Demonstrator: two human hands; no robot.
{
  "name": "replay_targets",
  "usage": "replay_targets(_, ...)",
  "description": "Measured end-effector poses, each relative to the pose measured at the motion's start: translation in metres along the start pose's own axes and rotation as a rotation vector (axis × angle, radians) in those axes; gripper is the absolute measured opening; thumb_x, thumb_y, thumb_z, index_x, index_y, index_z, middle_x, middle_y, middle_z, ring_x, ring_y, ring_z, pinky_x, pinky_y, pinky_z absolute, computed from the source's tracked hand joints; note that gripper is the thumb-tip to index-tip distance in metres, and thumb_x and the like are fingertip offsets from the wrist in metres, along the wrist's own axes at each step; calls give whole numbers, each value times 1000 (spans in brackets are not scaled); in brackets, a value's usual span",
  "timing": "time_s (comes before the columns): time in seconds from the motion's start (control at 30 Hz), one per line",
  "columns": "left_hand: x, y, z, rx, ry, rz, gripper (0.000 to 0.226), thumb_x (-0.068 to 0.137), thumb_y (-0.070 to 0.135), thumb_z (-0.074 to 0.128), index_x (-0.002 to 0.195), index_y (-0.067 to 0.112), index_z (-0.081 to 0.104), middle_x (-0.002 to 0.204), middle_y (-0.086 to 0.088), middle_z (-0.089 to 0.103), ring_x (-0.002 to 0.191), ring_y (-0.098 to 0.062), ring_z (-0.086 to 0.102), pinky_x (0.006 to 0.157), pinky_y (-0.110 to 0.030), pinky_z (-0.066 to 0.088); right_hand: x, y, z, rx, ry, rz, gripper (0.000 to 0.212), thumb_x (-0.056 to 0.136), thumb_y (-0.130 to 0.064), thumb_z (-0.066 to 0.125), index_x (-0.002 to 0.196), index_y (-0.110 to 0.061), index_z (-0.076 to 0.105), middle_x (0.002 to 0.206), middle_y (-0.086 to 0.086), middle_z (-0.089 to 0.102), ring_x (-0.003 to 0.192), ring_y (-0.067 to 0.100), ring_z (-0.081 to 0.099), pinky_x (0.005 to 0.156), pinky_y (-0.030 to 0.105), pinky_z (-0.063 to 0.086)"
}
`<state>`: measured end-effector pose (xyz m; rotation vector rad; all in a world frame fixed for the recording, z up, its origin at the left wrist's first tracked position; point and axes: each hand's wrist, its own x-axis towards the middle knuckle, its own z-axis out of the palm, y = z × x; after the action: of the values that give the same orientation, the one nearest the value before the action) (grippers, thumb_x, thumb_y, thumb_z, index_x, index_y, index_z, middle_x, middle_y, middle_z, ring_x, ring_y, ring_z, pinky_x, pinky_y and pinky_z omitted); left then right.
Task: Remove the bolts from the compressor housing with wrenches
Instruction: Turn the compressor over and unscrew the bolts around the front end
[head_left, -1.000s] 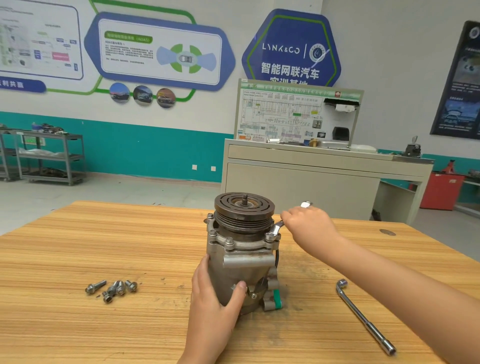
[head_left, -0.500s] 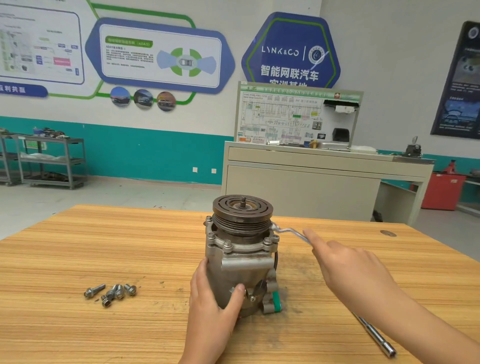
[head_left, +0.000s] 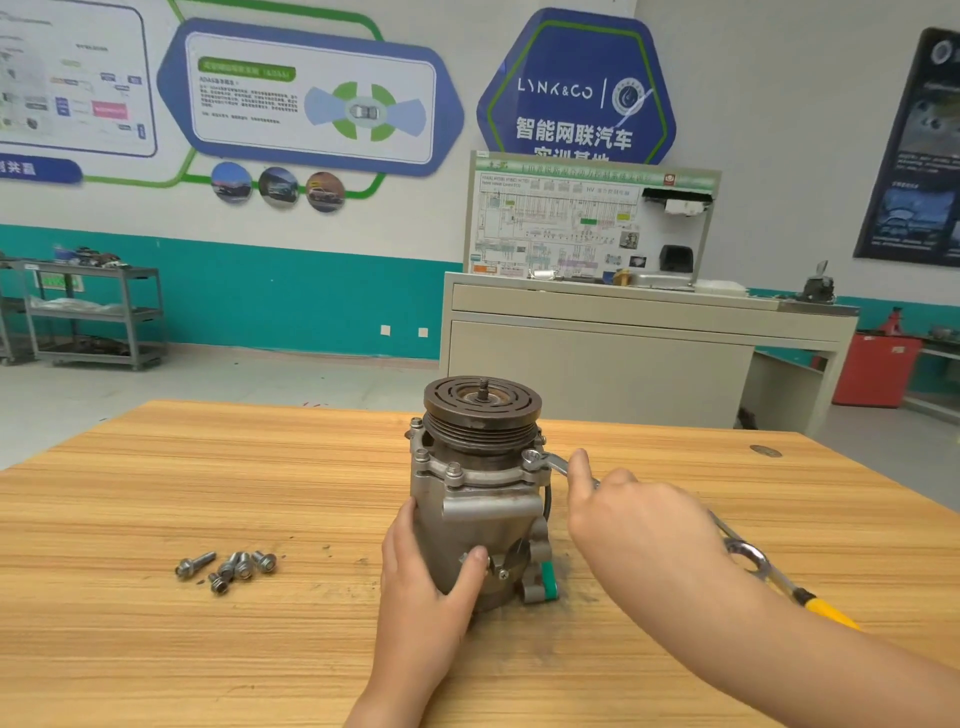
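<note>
The grey compressor (head_left: 480, 512) stands upright on the wooden table (head_left: 208, 493), pulley on top. My left hand (head_left: 423, 577) grips the lower left of its housing, thumb on the front. A silver wrench (head_left: 550, 462) has its ring end on a bolt at the right of the flange. My right hand (head_left: 636, 519) grips the wrench handle just right of the compressor; the handle's far ring end (head_left: 748, 556) sticks out past my wrist. More bolts (head_left: 454, 470) sit in the front of the flange. Several loose bolts (head_left: 234, 566) lie on the table to the left.
A tool with a yellow handle (head_left: 831, 616) lies on the table at the right, partly hidden by my right forearm. Beyond the table stand a beige cabinet (head_left: 597, 364) with a wiring board and a grey shelf cart (head_left: 93, 317) at the far left.
My right hand has swung the wrench handle round the flange bolt, from pointing away to the far right to pointing right and toward me. The left hand stays on the housing.
</note>
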<state>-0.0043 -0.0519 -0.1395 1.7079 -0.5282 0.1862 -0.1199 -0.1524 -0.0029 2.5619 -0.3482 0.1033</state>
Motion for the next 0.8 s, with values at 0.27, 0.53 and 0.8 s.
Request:
replay_targets(0.27, -1, 2, -1, -8, 7, 15, 81, 82, 29, 68, 147, 24, 19, 141, 9, 27, 127, -1, 26, 106, -22, 24, 5, 12, -6, -66, 15, -45, 65, 89, 6, 35, 144, 4, -1, 113, 17, 52, 95, 34, 58, 57, 32, 33)
replay_targets(0.53, -1, 6, -1, 4, 4, 3, 82, 83, 30, 68, 148, 22, 19, 149, 2, 26, 136, -11, 26, 111, -30, 26, 10, 39, 7, -88, 107, -47, 68, 85, 3, 39, 144, -13, 11, 63, -2, 31, 49, 15, 29, 40, 26, 21)
replay_targets(0.8, 1, 2, 0, 14, 9, -3, 83, 81, 34, 66, 148, 21, 18, 150, 1, 26, 135, -11, 25, 106, -23, 24, 10, 38, 1, -162, 130, -80, 72, 86, 5, 41, 146, -11, 4, 62, -1, 28, 48, 15, 27, 40, 26, 23)
